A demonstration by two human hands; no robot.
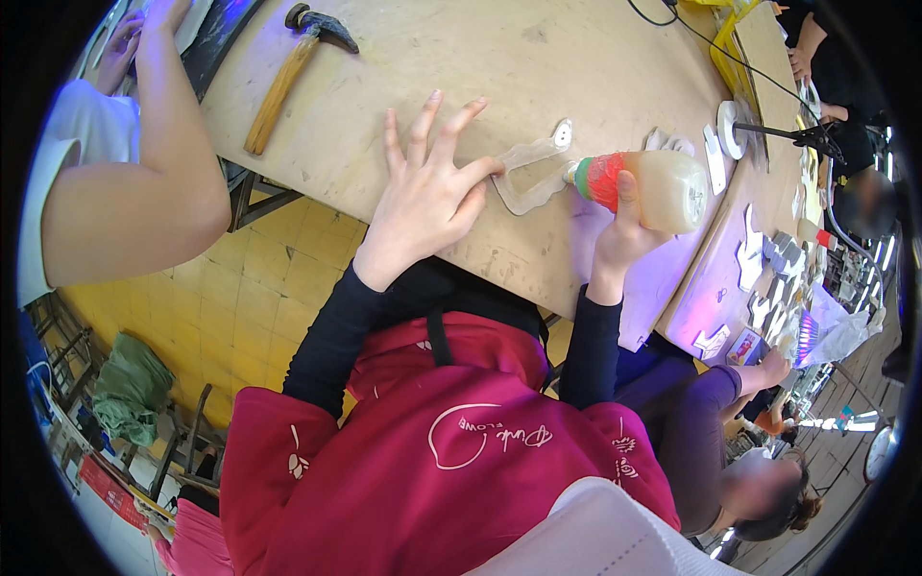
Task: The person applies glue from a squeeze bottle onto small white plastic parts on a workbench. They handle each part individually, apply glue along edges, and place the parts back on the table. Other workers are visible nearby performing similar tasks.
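Left hand [427, 197] lies flat on the pale wooden worktable [538, 67], fingers spread, grasping nothing; its index and middle fingertips press on one end of a flat, translucent U-shaped cut-out piece [530, 175]. That piece lies near the table's near edge, roughly midway along it.

Right hand [624, 226] is closed around a soft plastic squeeze bottle of cloudy beige liquid with a red-and-green band at its neck [658, 187]. The bottle is held on its side, its nozzle pointing at the U-shaped piece and just at, or touching, that piece's other arm; contact cannot be confirmed.

A wooden-handled claw hammer [288, 72] lies on the table toward its far left corner, well apart from both hands. Small white cut-out shapes [764, 259] are scattered along the right end of the table, beside a round white reel [730, 127]. Another person's bare arm [144, 182] extends at the left edge of the table. A second person sits at the right end.
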